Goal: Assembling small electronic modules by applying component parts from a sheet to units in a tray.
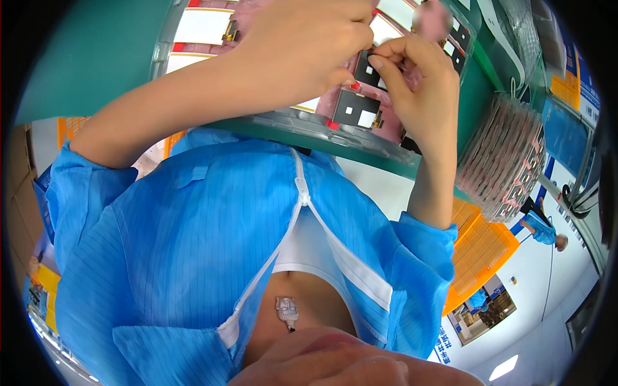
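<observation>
A clear plastic tray (277,121) with a pink lining holds flat parts, some white-faced and some black with white squares, with red tabs and small gold-coloured connectors. Over its middle is my left hand (309,48), fingers curled and closed, a fingertip beside a red tab. My right hand (425,80) comes from the right, thumb and index finger pinched together at the upper edge of a black flat part (368,72). The two hands' fingertips nearly meet there. Whatever lies in either pinch is too small to make out. Another black flat part (356,109) lies just below, untouched.
The tray rests on a green work surface (90,58). Right of it stands a tall stack of clear trays (505,157) with pink linings. An orange plastic crate (479,254) stands lower right. Another person (541,228) is far off at the right.
</observation>
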`<state>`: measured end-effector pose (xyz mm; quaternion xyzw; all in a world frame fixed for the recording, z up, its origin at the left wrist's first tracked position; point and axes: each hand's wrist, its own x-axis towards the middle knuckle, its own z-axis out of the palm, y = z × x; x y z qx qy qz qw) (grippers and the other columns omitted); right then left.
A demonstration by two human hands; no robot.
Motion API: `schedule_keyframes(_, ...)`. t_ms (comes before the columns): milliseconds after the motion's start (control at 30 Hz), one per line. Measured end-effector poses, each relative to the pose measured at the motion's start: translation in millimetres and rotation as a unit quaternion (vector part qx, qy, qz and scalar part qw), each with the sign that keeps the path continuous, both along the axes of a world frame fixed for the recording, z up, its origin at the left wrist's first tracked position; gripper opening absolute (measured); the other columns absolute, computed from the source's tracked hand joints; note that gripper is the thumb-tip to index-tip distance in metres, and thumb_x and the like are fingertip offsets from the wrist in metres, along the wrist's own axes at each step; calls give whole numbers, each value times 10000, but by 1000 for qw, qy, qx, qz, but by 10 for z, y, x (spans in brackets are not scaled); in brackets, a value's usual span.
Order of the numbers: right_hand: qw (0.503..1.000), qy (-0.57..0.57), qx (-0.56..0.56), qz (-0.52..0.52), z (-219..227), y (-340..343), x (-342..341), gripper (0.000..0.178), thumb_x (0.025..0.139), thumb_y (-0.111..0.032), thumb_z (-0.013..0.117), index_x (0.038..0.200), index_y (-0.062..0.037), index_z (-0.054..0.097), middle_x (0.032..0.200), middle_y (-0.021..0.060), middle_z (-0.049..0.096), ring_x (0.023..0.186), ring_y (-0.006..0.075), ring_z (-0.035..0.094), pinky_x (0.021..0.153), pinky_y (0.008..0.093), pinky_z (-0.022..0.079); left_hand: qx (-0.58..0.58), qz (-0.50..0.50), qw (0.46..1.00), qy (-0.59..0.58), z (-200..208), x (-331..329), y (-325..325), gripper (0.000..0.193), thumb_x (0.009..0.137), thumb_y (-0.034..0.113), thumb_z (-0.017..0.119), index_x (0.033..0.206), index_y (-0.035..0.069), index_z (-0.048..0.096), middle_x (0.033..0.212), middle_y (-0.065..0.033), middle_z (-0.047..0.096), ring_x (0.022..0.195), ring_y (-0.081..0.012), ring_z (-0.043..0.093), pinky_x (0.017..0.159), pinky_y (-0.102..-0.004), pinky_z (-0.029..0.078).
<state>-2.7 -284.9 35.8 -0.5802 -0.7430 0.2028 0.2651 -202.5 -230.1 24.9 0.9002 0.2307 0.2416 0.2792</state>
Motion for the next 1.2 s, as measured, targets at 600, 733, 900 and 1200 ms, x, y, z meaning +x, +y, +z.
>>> schedule_keyframes(600, 988, -107, 72, -85, -94, -166, -93, 162, 771, -88, 762, 782, -66, 601, 690, 43, 589, 666, 240, 533, 610, 365, 416, -21, 12, 997, -69, 62, -41, 147, 262, 737, 145, 751, 909, -22, 646, 972, -139, 590, 954, -316, 581, 816, -403, 473)
schedule_keyframes(733, 992, 41, 8, -120, -8, -80, -57, 140, 859, -137, 736, 863, -37, 638, 707, 18, 620, 648, 126, 544, 597, 271, 430, 35, 65, 991, -112, 507, -313, 468, 107, 781, 70, 695, 853, -7, 676, 816, -139, 636, 795, -303, 634, 722, -384, 503)
schedule_keyframes(900, 982, 130, 53, -128, 337, 249, 150, 157, 951, -157, 636, 921, -4, 659, 697, 11, 614, 624, 38, 491, 572, 209, 405, -20, 94, 991, -93, 755, -221, 873, 89, 774, 37, 658, 816, -34, 691, 778, -170, 677, 721, -279, 668, 675, -353, 521)
schedule_keyframes(1200, 989, -110, 77, -66, -253, 1907, 782, 265, 902, -255, 664, 1116, -112, 725, 939, 87, 729, 841, 181, 669, 775, 301, 516, 9, 45, 995, 92, -134, 536, 2330, 172, 710, 180, 801, 839, 74, 765, 784, -99, 726, 737, -253, 701, 676, -360, 548)
